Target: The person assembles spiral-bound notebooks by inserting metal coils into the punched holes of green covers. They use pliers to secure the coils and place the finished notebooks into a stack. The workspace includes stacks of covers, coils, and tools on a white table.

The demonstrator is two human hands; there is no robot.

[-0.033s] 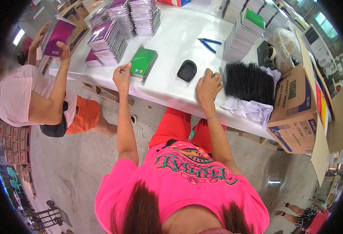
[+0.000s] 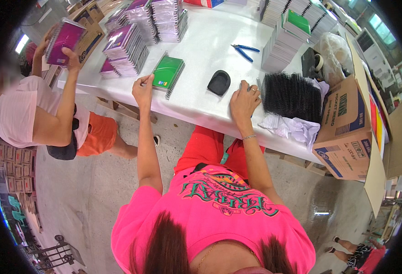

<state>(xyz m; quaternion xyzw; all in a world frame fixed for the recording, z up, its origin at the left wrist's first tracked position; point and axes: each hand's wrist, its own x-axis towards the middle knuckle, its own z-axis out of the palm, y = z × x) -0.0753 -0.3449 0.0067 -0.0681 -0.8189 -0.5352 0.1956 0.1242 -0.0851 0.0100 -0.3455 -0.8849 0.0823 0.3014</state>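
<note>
A green spiral notebook lies on the white-covered table, wire coils along its long sides. My left hand pinches its near left edge between thumb and fingers. To the right, my right hand rests on the table with its fingers slightly bent and apart, holding nothing that I can see. Close beside its fingertips is a pile of black spiral binding coils. Between my hands sits a small black rounded pad or dish. Farther back lie blue-handled pliers, their handles spread.
Wrapped purple notebooks are stacked at back left, and bound pads at back right. An open carton and crumpled white paper are at the right edge. At left, a co-worker holds a purple notebook.
The co-worker's purple notebook has tilted slightly and shifted a little to the left. My hands and the things on the table have not moved.
</note>
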